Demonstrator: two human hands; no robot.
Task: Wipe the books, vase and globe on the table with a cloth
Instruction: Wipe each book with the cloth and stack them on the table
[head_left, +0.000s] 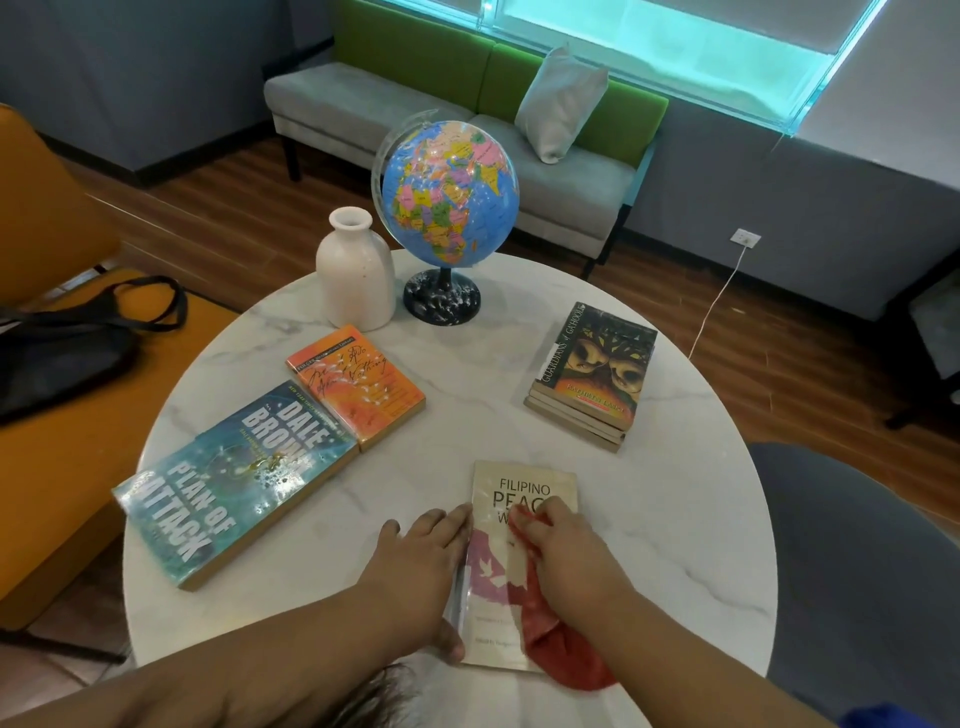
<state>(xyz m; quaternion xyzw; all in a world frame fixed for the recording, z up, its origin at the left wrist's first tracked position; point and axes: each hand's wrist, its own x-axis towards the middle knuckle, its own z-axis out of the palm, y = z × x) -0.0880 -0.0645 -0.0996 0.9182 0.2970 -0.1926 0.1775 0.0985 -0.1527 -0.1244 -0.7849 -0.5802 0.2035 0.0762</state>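
A cream book titled "Filipino Peace" (511, 587) lies at the near edge of the round marble table (675, 519). My right hand (569, 556) presses a red cloth (561, 649) onto its cover, fingers curled round the cloth. My left hand (421, 566) rests flat against the book's left edge with straight fingers. A blue "Plan of Attack" book (234, 483) and an orange book (358, 384) lie at the left. A stack of books (595, 374) sits at the right. The white vase (356, 270) and the globe (449, 192) stand at the far side.
An orange chair with a black bag (62, 353) stands left of the table. A grey chair (857, 571) is at the right. A grey and green sofa with a pillow (561, 104) runs behind, and a white cable (717, 306) hangs from a wall socket.
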